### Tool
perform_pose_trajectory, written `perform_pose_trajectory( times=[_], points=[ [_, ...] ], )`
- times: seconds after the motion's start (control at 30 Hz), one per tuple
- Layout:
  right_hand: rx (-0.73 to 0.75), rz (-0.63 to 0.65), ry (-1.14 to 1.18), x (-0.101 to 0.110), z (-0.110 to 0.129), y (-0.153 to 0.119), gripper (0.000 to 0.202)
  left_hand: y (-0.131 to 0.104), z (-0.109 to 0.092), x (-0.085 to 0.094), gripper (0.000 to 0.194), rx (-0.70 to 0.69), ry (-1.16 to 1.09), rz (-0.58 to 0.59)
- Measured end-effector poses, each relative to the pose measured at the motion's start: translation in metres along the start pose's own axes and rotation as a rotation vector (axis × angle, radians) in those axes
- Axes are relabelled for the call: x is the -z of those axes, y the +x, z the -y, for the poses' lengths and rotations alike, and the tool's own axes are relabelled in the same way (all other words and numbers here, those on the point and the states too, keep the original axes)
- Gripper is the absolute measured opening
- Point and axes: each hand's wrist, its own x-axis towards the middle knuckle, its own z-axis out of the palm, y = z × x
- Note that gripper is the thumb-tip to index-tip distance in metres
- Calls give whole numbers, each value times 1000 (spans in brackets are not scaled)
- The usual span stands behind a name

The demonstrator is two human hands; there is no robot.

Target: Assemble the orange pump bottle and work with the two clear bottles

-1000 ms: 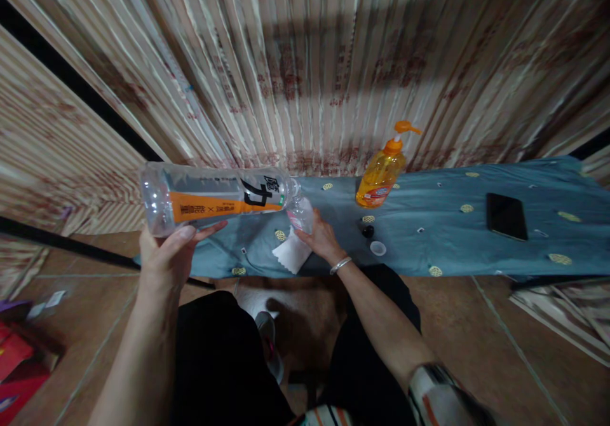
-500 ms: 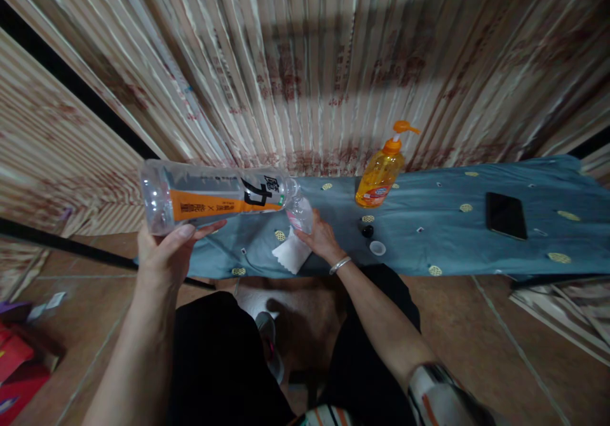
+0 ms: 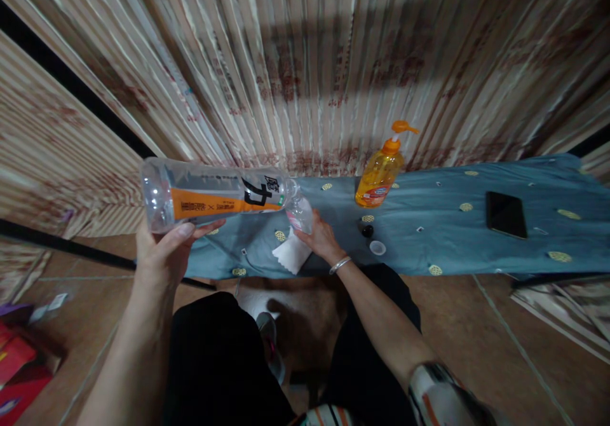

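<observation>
My left hand (image 3: 166,245) is closed around the base end of a large clear plastic bottle (image 3: 214,194) with an orange and black label. The bottle lies almost level in the air, its neck pointing right. Its mouth meets the top of a small clear bottle (image 3: 300,213), which is tilted and gripped by my right hand (image 3: 321,238). Whether liquid passes between them I cannot tell. Beneath the small bottle a white paper tissue (image 3: 291,254) rests on the blue cloth. Right of my right hand lie a black cap (image 3: 367,231) and a white cap (image 3: 377,248).
An orange pump bottle (image 3: 379,181) stands at the back of the narrow cloth-covered table (image 3: 429,222). Farther right lies a black phone (image 3: 506,215). A striped curtain (image 3: 309,63) hangs behind the table. Red packaging (image 3: 23,362) sits on the floor at lower left.
Almost nothing differs. The large bottle's base end has shifted very slightly, while both hands keep their hold and the two bottle mouths stay together.
</observation>
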Motion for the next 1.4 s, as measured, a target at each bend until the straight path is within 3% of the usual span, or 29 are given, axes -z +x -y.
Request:
perform_pose_trajectory(
  times=[0.43, 0.63, 0.77, 1.03, 1.4],
  points=[
    [7, -6, -4, -2, -1, 0, 57, 3, -7, -2, 67, 56, 33, -67],
    [-1, -4, -7, -1, 0, 0, 57, 4, -6, -2, 84, 69, 19, -77],
    [4, 10, -2, 1, 1, 0, 55, 4, -6, -2, 99, 72, 2, -67],
    [-1, -16, -38, 1, 2, -1, 56, 8, -9, -4, 109, 75, 23, -58],
    [3, -10, -25, 1, 1, -1, 55, 12, -10, -1, 106, 49, 31, 13]
  ],
)
